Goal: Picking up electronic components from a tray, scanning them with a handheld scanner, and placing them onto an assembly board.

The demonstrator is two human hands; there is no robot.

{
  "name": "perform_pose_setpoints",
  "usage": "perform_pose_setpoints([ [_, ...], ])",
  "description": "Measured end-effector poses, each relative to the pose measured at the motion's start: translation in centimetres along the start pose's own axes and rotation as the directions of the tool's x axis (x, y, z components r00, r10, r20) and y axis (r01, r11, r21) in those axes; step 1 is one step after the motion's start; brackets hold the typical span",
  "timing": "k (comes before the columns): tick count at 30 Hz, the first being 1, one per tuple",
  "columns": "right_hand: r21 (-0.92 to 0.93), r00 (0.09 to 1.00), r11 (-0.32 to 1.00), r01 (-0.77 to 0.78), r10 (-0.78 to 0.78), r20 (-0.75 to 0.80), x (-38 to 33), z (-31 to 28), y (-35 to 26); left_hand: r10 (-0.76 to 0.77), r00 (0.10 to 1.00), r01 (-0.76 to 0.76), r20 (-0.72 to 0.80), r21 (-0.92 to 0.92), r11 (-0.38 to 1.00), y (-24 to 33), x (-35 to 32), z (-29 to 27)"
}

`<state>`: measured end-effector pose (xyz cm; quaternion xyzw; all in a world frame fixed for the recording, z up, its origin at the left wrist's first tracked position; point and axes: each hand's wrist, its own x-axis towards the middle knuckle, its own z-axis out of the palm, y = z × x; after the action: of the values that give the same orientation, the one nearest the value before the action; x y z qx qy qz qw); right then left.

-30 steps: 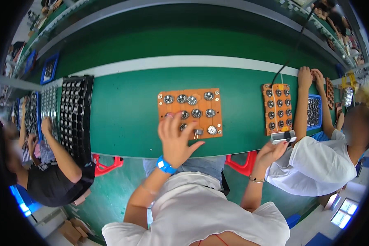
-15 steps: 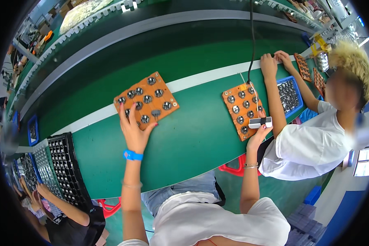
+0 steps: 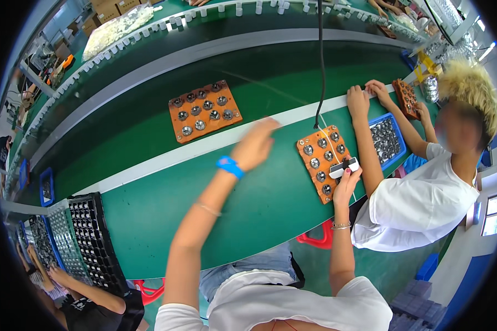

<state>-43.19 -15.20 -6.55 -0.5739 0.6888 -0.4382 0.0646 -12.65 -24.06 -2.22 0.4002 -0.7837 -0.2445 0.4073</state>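
My left hand point(image 3: 254, 145), a blue band on its wrist, hangs over the pale strip along the table's far edge. It is smeared by motion, and its fingers do not show clearly. Beyond it to the left, an orange-brown board point(image 3: 206, 112) set with several round dark metallic parts lies on the dark green surface, apart from the hand. My right hand point(image 3: 345, 187) is closed on a white block with a black middle point(image 3: 344, 168), held over the lower right of a second such board point(image 3: 315, 151). A thin white cord crosses this board toward the block.
A black cable point(image 3: 322, 66) hangs down beside the second board. At the right a co-worker's forearms point(image 3: 364, 127) flank a blue tray of small metallic parts point(image 3: 388, 140). Black molded trays point(image 3: 94, 237) stand at the left table end. Another worker's arm point(image 3: 88, 287) reaches in there.
The left board has moved away from me onto the dark green surface and turned. My left hand has left it and swung right. The white block in my right hand has tilted and shifted slightly.
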Motion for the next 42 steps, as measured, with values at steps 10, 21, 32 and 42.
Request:
perform_pose_setpoints([
  [10,0.268,0.996,0.963,-0.005,-0.018,0.083,-0.8,0.1,-1.4,-0.088,0.980,0.120,0.178,-0.179,0.976,1.8,-1.3,5.0],
  [21,0.573,0.912,0.807,0.144,-0.333,0.239,-5.2,3.9,-8.6,-0.284,0.959,0.284,-0.017,0.002,0.959,9.7,-20.7,-4.6],
  [32,0.797,0.811,0.524,-0.300,-0.300,0.502,-10.8,8.1,-15.3,-0.376,0.864,0.449,-0.335,0.173,0.877,10.0,-24.7,-10.4],
  [42,0.835,0.790,0.425,-0.349,-0.346,0.506,-11.7,9.4,-14.9,-0.108,0.993,0.115,-0.038,0.327,0.938,4.0,-22.1,-11.6],
])
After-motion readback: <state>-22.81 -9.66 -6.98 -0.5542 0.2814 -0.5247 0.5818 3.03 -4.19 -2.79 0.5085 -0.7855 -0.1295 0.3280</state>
